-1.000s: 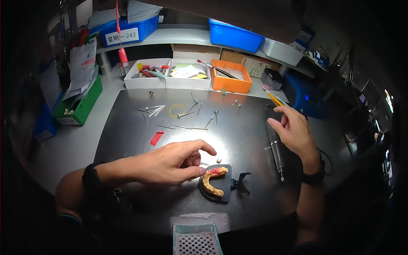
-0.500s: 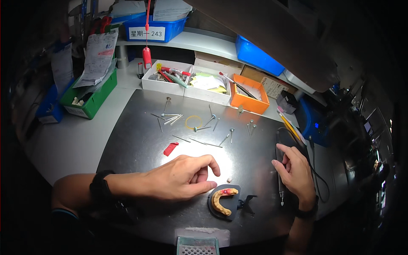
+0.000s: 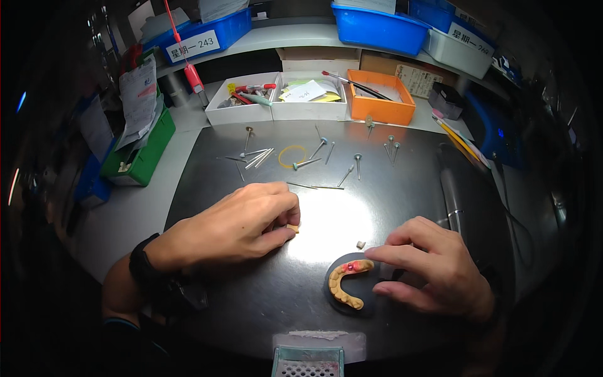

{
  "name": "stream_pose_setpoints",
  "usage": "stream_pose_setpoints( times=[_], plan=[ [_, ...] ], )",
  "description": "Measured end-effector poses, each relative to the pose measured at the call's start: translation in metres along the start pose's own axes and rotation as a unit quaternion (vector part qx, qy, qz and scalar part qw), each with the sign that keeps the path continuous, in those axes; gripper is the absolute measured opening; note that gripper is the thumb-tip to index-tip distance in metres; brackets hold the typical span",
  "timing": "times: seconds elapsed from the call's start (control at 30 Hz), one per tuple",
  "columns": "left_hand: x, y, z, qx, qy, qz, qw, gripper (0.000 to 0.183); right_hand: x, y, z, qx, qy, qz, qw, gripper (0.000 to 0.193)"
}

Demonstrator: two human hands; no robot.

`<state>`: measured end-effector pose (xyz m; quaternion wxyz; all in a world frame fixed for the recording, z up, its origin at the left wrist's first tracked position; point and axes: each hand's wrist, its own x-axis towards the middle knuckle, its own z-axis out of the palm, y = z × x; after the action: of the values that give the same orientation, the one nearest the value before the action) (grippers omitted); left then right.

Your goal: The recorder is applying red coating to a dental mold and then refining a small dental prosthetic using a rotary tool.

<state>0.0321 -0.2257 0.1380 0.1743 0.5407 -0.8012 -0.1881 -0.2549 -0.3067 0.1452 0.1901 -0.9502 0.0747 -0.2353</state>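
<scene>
My left hand (image 3: 248, 217) is closed at mid-table, thumb and finger pinching a small tan piece (image 3: 293, 229) whose kind I cannot make out. To the right lies a yellowish dental model (image 3: 344, 286), a horseshoe arch with a pink gum patch, on a dark round-edged base. A small whitish, tooth-like piece (image 3: 360, 245) rests on the bench just beyond it. My right hand (image 3: 433, 267) hovers at the model's right side, thumb and fingers apart and holding nothing. Its fingertips are close to the model and the tooth-like piece.
Several metal burs (image 3: 358, 164) and a yellow rubber band (image 3: 292, 156) lie across the far bench. A dark handpiece (image 3: 451, 188) sits at right. White trays (image 3: 308, 112), an orange tray (image 3: 381, 113) and a green bin (image 3: 147, 154) line the edges. A perforated tray (image 3: 308, 364) stands in front.
My left hand has moved away from the model and now pinches a small tan piece; the red strip is out of sight. My right hand has come from the handpiece to the model. The view has shifted.
</scene>
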Motion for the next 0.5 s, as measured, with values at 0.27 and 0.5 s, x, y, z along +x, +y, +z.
stream_pose_setpoints(
  times=[0.27,0.5],
  plan=[
    [-0.004,0.021,0.016,-0.07,0.074,0.016,0.995,0.026,0.0,-0.003,0.017,0.063,-0.021,0.033,0.997,0.022],
    [-0.013,0.044,0.041,-0.174,0.054,0.083,0.98,0.075,0.006,0.006,0.009,0.076,0.015,0.12,0.99,0.017]
  ],
)
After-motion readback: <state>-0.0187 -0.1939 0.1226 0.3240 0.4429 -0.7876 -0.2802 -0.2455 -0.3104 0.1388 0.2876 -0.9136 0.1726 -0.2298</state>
